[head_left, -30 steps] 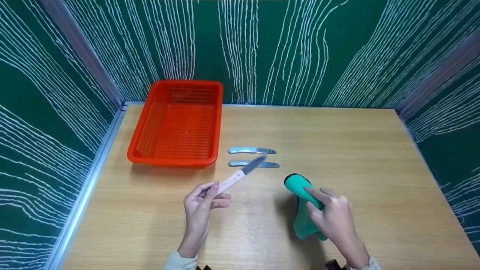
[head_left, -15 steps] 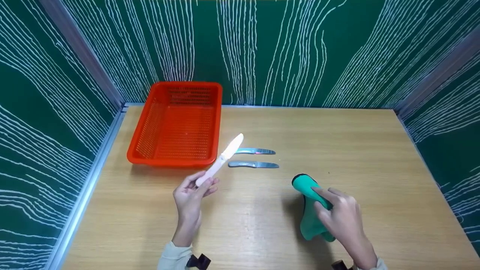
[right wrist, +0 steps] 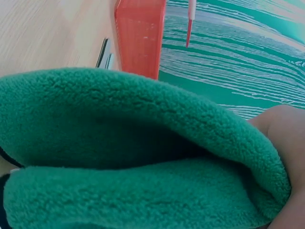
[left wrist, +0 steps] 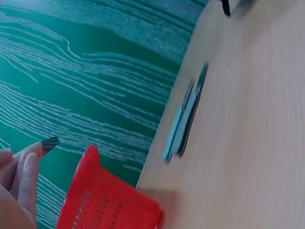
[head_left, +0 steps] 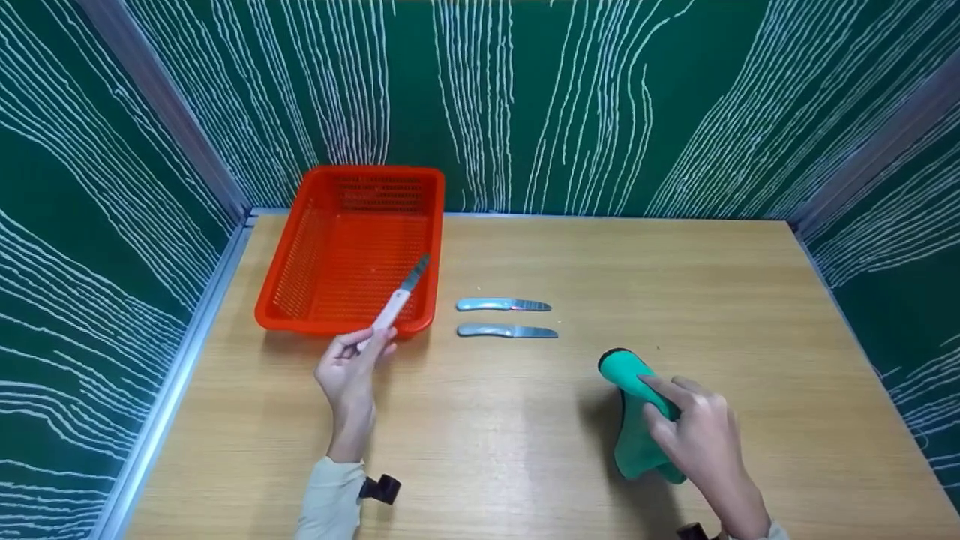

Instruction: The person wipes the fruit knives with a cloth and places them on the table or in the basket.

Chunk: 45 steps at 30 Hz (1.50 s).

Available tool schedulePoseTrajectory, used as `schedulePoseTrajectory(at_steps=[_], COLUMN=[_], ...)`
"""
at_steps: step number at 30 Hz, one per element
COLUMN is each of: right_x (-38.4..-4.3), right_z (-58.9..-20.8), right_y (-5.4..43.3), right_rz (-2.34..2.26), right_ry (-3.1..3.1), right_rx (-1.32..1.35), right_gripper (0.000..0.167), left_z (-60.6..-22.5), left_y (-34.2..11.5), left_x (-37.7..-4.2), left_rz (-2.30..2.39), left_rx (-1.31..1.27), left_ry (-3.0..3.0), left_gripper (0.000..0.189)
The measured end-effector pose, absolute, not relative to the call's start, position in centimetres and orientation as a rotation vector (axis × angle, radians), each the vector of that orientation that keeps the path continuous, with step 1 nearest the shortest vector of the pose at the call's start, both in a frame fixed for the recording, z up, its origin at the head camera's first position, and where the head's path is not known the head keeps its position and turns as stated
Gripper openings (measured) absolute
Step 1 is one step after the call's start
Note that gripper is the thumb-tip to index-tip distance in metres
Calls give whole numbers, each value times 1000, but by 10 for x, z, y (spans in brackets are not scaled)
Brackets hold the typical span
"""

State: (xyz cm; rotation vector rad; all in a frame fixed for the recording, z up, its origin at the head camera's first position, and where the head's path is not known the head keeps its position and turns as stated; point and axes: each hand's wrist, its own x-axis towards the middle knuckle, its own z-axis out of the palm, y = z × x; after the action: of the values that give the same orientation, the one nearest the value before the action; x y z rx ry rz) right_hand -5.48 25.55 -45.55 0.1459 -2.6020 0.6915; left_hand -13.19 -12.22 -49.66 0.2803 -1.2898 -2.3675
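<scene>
1. Head view: our left hand [head_left: 349, 375] pinches a pale-handled knife [head_left: 394, 304], thumb and fingers closed on the handle. The blade shows against the inside of a red basket [head_left: 341, 326].
2. Head view: our right hand [head_left: 701, 427] holds a folded green cloth [head_left: 637, 439], pinched between thumb and forefinger; we cannot tell whether its lower edge touches the table [head_left: 480, 450].
3. Head view: two light-blue knives [head_left: 507, 330] lie parallel between basket and cloth, blades pointing right. We have wood running from the cloth to the table's right edge and between our hands; the basket sits near the back left corner, by a green wall [head_left: 412, 90] with wavy white lines. A pinkish mark [head_left: 517, 307] on the farther blade is too small to read.
4. Left wrist view: here the held blade stands against the wall, apart from the basket's rim; the fingers hide its handle.
5. Right wrist view: we see the cloth's plush nap, its dark edging and a deep hollow inside the fold, which the head view hides. The fingertips are hidden behind the cloth.
</scene>
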Motion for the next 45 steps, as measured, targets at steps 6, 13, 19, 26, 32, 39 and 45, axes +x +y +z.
schedulePoseTrajectory(at_steps=[6, 13, 19, 26, 32, 39, 45], right_x=[-54, -51, -50, -50, -50, -51, -50], right_z=[-463, -469, -470, -467, -468, -467, -467], right_y=[266, 277, 283, 287, 289, 288, 287], right_rz=[639, 611, 607, 581, 577, 581, 582], right_ry=[-2649, -2675, -2692, -2761, -2788, -2809, -2791], right_rx=[102, 51, 26, -34, -66, -89, -86], right_gripper=[27, 26, 26, 27, 26, 26, 25], left_z=[-504, -511, -512, -511, -508, -501, -499], left_y=[-137, -149, -160, -172, -177, -185, -193], left_x=[-141, -148, -160, -173, -188, -207, -223], left_rz=[-2256, -2116, -1951, -1484, -1185, -1277, -1238], left_rx=[267, 255, 235, 305, 322, 425, 443], left_ry=[-1388, -1447, -1445, -1748, -1980, -2152, -2282], left_gripper=[35, 31, 22, 17, 20, 26, 25])
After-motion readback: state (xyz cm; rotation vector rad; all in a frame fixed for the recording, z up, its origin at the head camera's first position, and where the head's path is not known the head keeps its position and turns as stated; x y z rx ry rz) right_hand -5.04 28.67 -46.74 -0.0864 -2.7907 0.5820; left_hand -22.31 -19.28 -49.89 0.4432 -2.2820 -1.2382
